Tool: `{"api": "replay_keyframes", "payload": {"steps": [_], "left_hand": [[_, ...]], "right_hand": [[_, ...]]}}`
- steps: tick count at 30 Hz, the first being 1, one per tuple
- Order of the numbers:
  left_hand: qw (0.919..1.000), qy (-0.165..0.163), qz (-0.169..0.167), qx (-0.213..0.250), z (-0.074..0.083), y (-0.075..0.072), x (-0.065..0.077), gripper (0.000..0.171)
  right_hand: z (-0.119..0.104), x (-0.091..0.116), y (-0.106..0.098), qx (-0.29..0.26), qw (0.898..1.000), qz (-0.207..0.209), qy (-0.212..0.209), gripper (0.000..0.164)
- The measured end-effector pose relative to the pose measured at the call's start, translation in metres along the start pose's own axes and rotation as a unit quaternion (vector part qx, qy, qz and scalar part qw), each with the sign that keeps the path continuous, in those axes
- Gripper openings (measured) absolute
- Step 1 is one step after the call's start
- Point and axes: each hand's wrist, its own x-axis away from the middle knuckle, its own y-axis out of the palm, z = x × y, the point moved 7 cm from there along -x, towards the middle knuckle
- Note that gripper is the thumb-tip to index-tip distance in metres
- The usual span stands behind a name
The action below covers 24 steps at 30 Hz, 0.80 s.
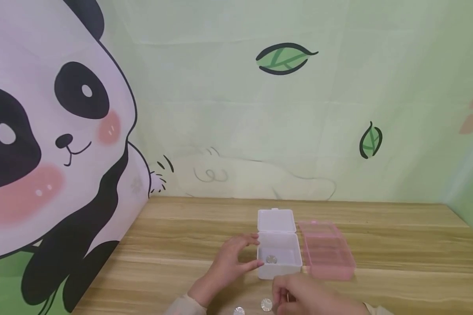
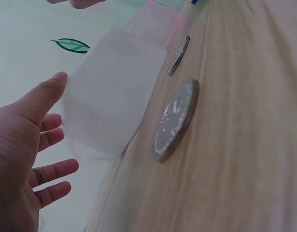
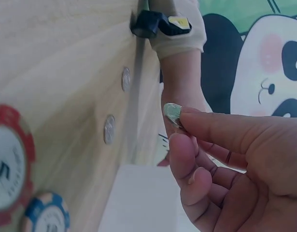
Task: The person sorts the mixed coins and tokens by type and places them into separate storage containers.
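A small white box [image 1: 280, 272] stands on the table with its lid flipped back, and one silver coin [image 1: 271, 259] lies inside. At its left side is my left hand [image 1: 233, 258], fingers loosely spread and the thumb at the wall; in the left wrist view that thumb meets the box's [image 2: 114, 92] edge. Between thumb and forefinger my right hand [image 3: 225, 154] pinches a silver coin [image 3: 173, 113] in front of the box. In the head view this coin is hidden by the hand. Two more coins [image 1: 266, 304] [image 1: 239, 311] lie flat on the tabletop before the box.
A pink translucent box [image 1: 331, 258] with its lid back stands just right of the white one. In the right wrist view a red-edged poker chip [image 3: 8, 164] and a blue-edged chip [image 3: 48, 215] are on the wooden table [image 1: 173, 245]. A panda-printed cloth [image 1: 205, 109] hangs behind.
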Motion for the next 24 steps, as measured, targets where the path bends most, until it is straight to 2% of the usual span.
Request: {"api": "replay_keyframes", "payload": {"steps": [5,12,19,24], "left_hand": [[1.0000,-0.002,-0.002,0.006,0.000,0.000,0.000,0.041],[0.9999,-0.010,-0.008,0.003,0.000,0.001,0.000,0.042],[0.9999,-0.014,-0.006,0.003,-0.001,0.001,0.001,0.042],[0.9999,-0.013,-0.005,0.003,-0.002,0.001,0.001,0.042]], "right_hand": [[0.001,-0.001,-0.014,0.018,1.000,0.021,0.000,0.011],[0.006,-0.007,-0.027,0.022,0.999,0.038,0.026,0.016],[0.005,-0.010,-0.038,0.038,0.997,0.062,0.017,0.016],[0.006,-0.014,-0.045,0.038,0.996,0.072,0.025,0.016]]}}
